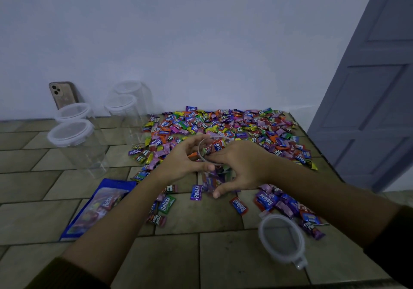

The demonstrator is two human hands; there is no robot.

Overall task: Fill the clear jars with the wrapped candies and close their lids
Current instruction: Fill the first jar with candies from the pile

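Observation:
A clear open jar (218, 178) stands in the middle of the tiled surface, holding wrapped candies up to its rim. My right hand (240, 166) wraps the jar's right side, thumb low on its wall. At the jar's left rim is my left hand (185, 158), fingers curled over the opening with an orange candy under them. A big heap of bright wrapped candies (223, 125) spreads behind the jar, and more lie in front. The jar's loose lid (282, 240) rests at the front right.
Several lidded empty clear jars (73, 137) stand at the left and back. A phone (63, 94) leans on the wall (201, 43). A blue candy bag (98, 206) lies flat at the front left. A grey door (375, 92) stands at the right.

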